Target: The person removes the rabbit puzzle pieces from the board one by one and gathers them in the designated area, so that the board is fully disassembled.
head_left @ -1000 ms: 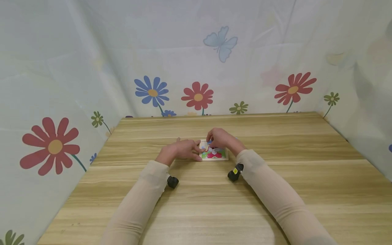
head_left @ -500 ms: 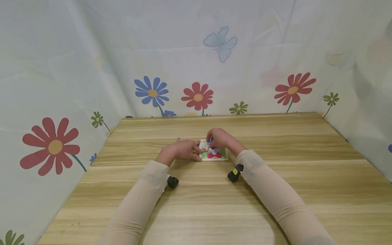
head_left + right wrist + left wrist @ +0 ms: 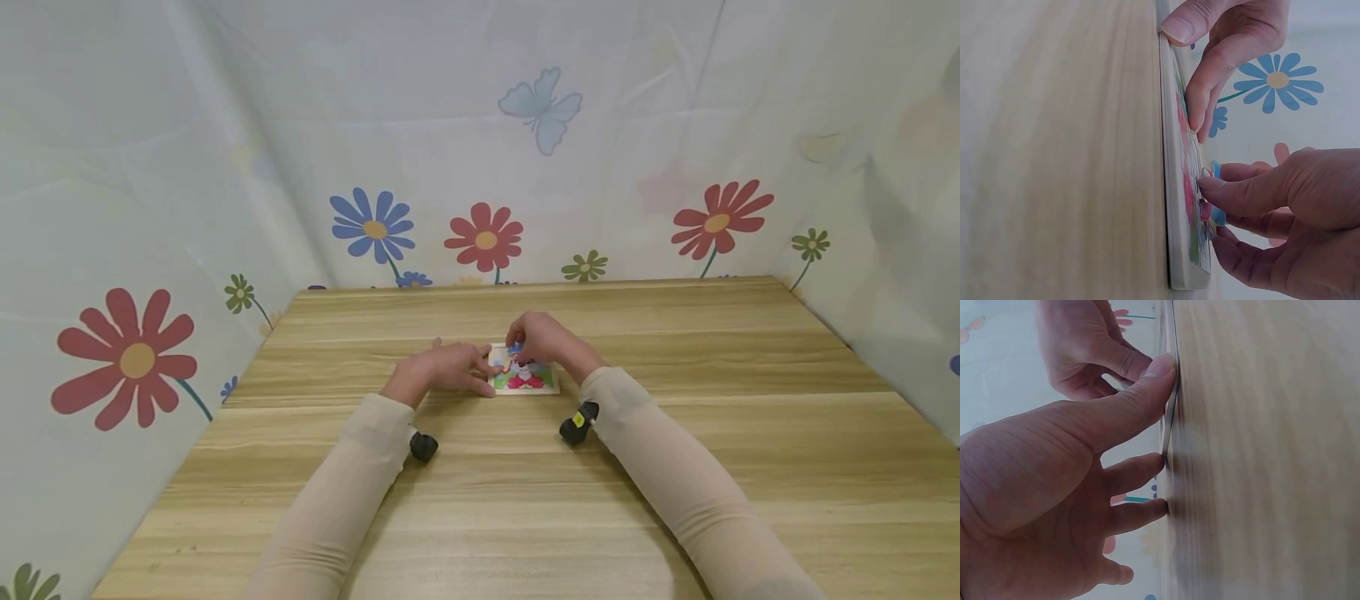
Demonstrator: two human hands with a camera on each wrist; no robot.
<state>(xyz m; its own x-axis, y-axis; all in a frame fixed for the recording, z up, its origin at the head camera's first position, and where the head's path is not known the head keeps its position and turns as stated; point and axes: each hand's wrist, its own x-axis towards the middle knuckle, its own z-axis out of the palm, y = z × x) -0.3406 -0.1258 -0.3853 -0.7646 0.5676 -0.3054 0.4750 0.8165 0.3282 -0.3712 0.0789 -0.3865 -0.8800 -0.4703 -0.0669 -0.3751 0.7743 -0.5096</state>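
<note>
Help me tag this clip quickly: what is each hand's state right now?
Left hand: open, thumb and fingers touching the wooden puzzle frame.
Right hand: closed, pinching a partly blue puzzle piece.

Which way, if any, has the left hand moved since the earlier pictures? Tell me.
No: in the head view, the left hand shows no clear shift against the table.
</note>
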